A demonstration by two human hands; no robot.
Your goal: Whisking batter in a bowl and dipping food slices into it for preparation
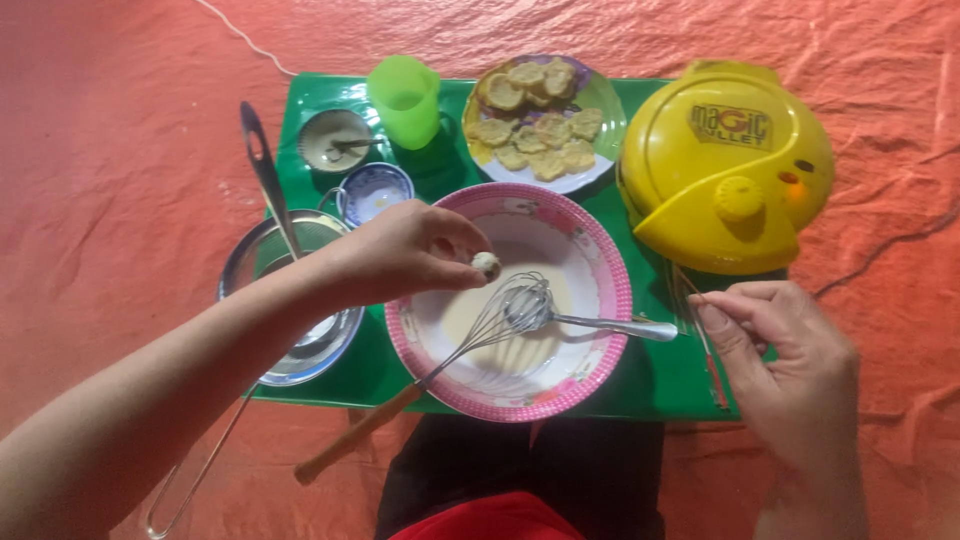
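Head view looks straight down on our two hands over a small green table (330, 385) set on an orange-red cloth (100, 200). Our left hand (405, 252) reaches in from the lower left and pinches a small pale ball (486, 265) between thumb and fingertips, just above the near-left rim of the pink bowl (610, 300). Our right hand (790, 365) hangs loose at the table's right edge, fingers lightly curled and grasping nothing that we can see; a thin stick-like tool (708, 362) lies just beside its fingertips.

The bowl lies between the two hands, a little nearer the left one. It holds pale batter (500, 345), directly below and to the right of the ball. Two tools rest in it. A wire whisk (500, 315) has its long axis running from the bowl's middle down to the lower left, where its wooden handle (350, 435) juts past the table's front edge. A metal spoon (610, 324) points the other way, its handle lying over the right rim toward our right hand.

Beyond the left wrist sits a steel bowl (250, 265) with a long strainer handle (265, 170) across it. Farther back stand a small blue-patterned cup (372, 190), a little dish (335, 140), a green cup (405, 98) and a plate of fried rounds (545, 125). A yellow lidded appliance (725, 165) fills the back right corner, close above our right hand. The table is crowded; the only open room is over the batter itself.
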